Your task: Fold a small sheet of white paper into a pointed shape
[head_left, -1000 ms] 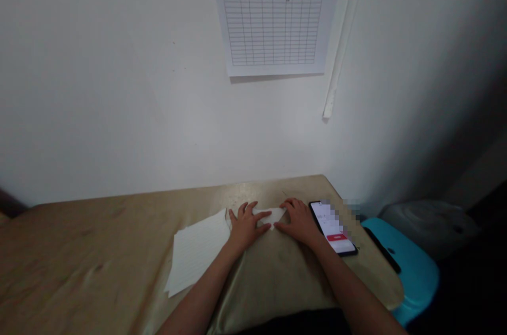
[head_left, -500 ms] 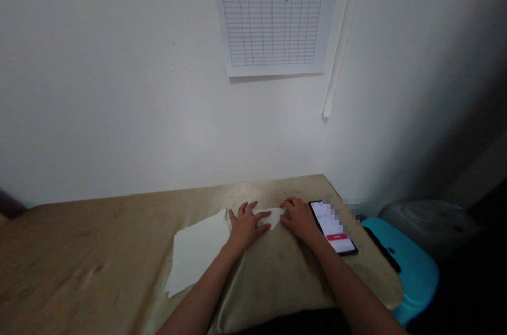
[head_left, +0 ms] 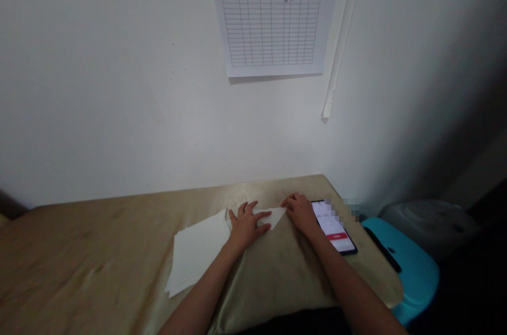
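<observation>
Both touch white paper (head_left: 276, 215): left hand (head_left: 246, 226) (spread wide), right hand (head_left: 300, 212) curled.

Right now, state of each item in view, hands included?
White paper: flat, looks folded, tapering toward the person.
Left hand: fingers spread over the paper.
Right hand: fingers bent at its right corner; grip unclear.
Lined sheets: stacked flat, edges uneven.
Phone: face up, screen lit.
Wall sheet: up, rows look blank.
Table cover: creased.
</observation>
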`<state>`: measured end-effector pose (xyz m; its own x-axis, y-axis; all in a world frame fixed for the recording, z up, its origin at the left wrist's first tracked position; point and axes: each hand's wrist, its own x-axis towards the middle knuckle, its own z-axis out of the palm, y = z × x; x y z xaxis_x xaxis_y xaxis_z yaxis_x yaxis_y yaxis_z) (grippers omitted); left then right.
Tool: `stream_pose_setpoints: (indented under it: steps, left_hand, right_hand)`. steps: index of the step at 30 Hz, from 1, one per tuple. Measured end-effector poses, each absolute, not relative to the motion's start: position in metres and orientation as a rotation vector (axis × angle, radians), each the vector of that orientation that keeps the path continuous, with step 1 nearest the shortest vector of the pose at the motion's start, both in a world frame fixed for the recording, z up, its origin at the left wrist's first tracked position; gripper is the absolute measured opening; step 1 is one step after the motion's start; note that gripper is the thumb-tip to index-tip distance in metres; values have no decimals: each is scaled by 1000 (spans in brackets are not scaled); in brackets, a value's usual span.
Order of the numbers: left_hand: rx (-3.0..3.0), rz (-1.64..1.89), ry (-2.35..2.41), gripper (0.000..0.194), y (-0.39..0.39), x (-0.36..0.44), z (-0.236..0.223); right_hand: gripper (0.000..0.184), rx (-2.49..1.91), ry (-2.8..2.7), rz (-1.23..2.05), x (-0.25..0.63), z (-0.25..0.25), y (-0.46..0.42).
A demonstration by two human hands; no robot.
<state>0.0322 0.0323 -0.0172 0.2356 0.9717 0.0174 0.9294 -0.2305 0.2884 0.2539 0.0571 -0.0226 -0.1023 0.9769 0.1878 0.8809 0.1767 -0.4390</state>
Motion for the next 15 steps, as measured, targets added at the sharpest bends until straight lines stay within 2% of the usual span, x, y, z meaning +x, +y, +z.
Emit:
stream_pose_setpoints:
  steps: [15]
  left_hand:
    - [2277, 231, 1789, 46, 32, 33, -14]
  right_hand:
    - [30, -1719, -2039, 261, 256, -25, 54]
